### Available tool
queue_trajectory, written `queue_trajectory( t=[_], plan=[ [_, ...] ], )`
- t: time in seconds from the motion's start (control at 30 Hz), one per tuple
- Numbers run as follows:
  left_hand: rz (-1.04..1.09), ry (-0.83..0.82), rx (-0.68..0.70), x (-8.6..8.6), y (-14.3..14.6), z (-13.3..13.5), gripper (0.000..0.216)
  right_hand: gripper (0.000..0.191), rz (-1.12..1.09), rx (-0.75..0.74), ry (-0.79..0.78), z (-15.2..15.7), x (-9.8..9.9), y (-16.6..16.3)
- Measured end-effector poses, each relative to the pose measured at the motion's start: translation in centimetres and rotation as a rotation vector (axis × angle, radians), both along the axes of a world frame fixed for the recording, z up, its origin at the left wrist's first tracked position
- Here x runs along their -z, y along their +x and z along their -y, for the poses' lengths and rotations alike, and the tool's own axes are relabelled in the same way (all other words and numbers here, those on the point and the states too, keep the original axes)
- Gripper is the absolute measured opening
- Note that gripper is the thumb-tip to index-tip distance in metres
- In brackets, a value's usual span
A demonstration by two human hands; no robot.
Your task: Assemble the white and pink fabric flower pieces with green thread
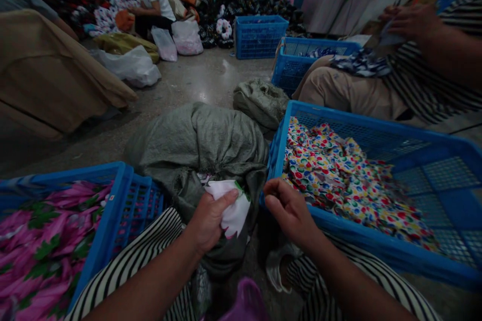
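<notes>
My left hand (209, 220) is closed on a small white piece of cloth (232, 206) with a green and red print, held over the open mouth of a grey-green woven sack (199, 145). My right hand (288, 210) hovers just right of the cloth, fingers curled in a loose pinch, at the near rim of a blue crate (433, 170) that holds several dotted multicolour cloth pieces (339, 170). What the right fingers hold, if anything, I cannot make out.
A blue crate (116, 210) of pink-flowered cloth (45, 246) stands at my left. A second sack (259, 103) lies behind the first. A person in stripes (433, 60) sits at the right handling cloth. Further blue crates (258, 35), plastic bags (131, 67) and another seated person (150, 0) are beyond.
</notes>
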State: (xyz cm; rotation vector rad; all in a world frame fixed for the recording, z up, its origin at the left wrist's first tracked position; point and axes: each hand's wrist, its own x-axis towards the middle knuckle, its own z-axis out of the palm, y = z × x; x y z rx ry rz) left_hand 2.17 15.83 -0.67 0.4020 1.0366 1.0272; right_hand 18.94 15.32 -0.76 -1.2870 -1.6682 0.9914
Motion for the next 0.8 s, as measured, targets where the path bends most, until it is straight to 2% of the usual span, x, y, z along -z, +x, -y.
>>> queue_trajectory(
  t=[0.1, 0.17, 0.43, 0.8],
  plan=[
    [-0.032, 0.037, -0.046, 0.2, 0.0, 0.1, 0.022, 0.017, 0.129, -0.151, 0.028, 0.4, 0.0, -0.2],
    [-0.07, 0.063, -0.044, 0.4, -0.1, 0.2, 0.021, 0.017, 0.192, -0.179, 0.047, 0.5, 0.1, -0.4],
    [-0.199, 0.142, 0.075, 0.8, -0.5, 0.6, 0.022, 0.019, 0.301, -0.168, 0.239, 0.3, 0.5, -0.9],
    [-0.208, 0.164, 0.123, 0.8, -0.4, 1.0, 0.022, 0.019, 0.364, -0.153, 0.305, 0.4, 0.3, -1.1]
  ],
)
